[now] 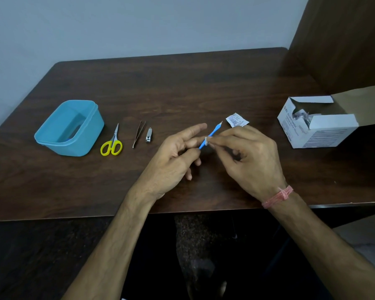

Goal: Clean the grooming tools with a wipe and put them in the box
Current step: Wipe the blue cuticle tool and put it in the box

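My left hand [178, 154] pinches the lower end of a thin blue cuticle tool [212, 133] that points up and to the right above the table. My right hand [245, 154] pinches a small white wipe [207, 141] round the tool's middle. The blue plastic box [52, 138] stands open at the left, with something blue lying inside. Yellow-handled scissors [112, 144], tweezers [139, 133] and a small nail clipper [148, 135] lie in a row between the box and my hands.
A torn white wipe wrapper [236, 119] lies just beyond my right hand. An opened white carton of swabs [318, 124] sits at the right on the dark wooden table [182, 87]. A brown panel [342, 40] stands at the far right.
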Action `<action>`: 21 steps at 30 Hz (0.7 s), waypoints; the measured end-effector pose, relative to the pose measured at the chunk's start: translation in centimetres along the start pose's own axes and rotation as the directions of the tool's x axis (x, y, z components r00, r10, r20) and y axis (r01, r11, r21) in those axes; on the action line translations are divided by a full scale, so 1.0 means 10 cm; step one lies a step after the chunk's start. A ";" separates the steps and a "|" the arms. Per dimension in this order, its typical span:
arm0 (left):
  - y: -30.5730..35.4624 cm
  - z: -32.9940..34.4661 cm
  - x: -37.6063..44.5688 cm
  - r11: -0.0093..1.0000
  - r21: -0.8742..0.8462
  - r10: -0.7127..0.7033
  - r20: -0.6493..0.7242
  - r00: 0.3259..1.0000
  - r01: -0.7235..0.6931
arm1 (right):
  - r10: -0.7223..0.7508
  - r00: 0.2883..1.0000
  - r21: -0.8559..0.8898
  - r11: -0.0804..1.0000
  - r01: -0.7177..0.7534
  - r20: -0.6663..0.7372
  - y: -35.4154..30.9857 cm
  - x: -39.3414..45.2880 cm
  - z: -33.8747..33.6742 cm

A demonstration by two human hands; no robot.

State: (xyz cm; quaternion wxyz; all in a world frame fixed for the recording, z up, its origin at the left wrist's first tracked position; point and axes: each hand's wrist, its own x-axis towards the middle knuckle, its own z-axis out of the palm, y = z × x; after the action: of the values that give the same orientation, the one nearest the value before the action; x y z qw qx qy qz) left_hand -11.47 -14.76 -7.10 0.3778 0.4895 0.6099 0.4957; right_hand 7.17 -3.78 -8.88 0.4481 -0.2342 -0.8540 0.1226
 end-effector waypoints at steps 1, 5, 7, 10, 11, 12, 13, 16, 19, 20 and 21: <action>0.00 0.00 0.00 1.000 0.000 0.001 0.001 1.000 -0.001 | -0.012 1.000 0.004 1.000 0.012 0.009 0.00 0.00 0.00; 0.00 0.02 -0.01 1.000 0.024 0.013 0.006 1.000 -0.014 | 0.040 0.999 -0.017 0.999 -0.041 -0.032 -0.02 0.01 0.00; -0.01 0.02 -0.01 0.999 0.028 0.018 0.005 1.000 -0.018 | 0.025 1.000 -0.007 1.000 -0.025 -0.013 -0.03 0.00 -0.01; -0.02 0.00 -0.01 0.999 0.036 0.039 0.012 0.999 -0.039 | -0.047 0.997 0.009 0.999 0.047 0.068 -0.03 -0.01 -0.02; -0.02 0.00 0.00 0.998 0.035 0.046 0.016 0.999 -0.046 | -0.041 0.997 0.006 0.999 0.041 0.065 -0.03 -0.01 -0.01; -0.02 0.00 0.00 0.998 0.033 0.049 0.019 0.999 -0.049 | -0.017 0.999 0.000 1.000 0.017 0.045 -0.02 0.00 -0.01; -0.02 0.00 0.01 0.998 0.032 0.048 0.023 0.999 -0.048 | 0.011 1.000 -0.006 1.000 -0.011 0.018 -0.02 0.01 -0.01; -0.02 0.01 0.00 0.999 0.024 0.044 0.030 0.999 -0.045 | 0.019 1.000 -0.011 1.000 -0.019 0.016 -0.03 0.01 0.00; -0.02 0.01 0.00 0.999 0.015 0.047 0.027 0.999 -0.048 | -0.033 0.997 -0.017 0.999 0.034 0.064 -0.05 0.00 -0.02; -0.02 0.01 -0.01 0.999 0.012 0.049 0.030 0.998 -0.050 | -0.024 0.998 -0.032 0.999 0.026 0.064 -0.04 0.00 -0.02; -0.02 0.01 0.00 0.998 0.017 0.054 0.032 0.998 -0.054 | 0.001 0.999 -0.044 0.999 0.001 0.051 -0.04 0.02 -0.02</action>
State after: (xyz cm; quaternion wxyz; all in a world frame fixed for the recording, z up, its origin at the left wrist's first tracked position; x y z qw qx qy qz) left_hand -11.40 -14.79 -7.31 0.3697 0.5169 0.5946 0.4925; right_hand 7.12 -4.01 -8.50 0.4207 -0.2410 -0.8677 0.1098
